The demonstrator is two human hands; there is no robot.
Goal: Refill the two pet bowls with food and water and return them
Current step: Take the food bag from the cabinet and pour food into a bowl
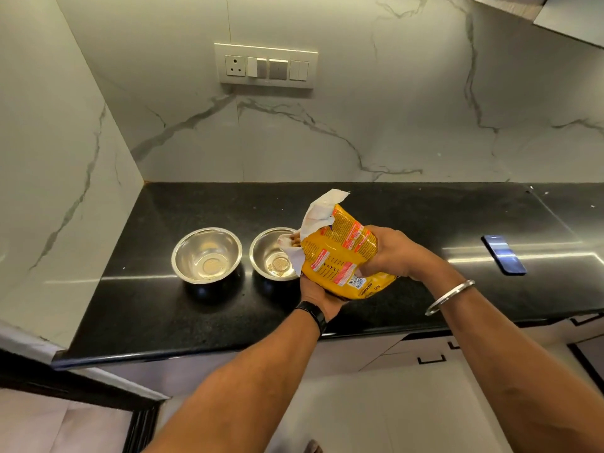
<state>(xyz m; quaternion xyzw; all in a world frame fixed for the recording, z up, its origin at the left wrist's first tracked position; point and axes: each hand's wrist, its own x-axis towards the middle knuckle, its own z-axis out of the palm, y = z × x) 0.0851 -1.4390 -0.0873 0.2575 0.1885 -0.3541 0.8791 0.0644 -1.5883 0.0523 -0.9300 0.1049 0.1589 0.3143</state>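
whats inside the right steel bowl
The right steel bowl holds a few kibble pieces at its bottom. The yellow food bag covers its right rim and side, so anything there is hidden.

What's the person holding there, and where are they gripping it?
A yellow pet food bag, tilted over the right-hand bowl: left hand underneath it, right hand on its lower end.

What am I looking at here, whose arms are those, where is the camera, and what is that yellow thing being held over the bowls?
There is no machine here: the camera sits on a person's head, looking down at their own arms. On the black counter stand two steel bowls, the left bowl and the right bowl, with a phone lying farther right. Both hands hold a yellow pet food bag, left hand underneath, right hand on top. Its torn mouth tips over the right bowl, which holds a few bits of kibble.
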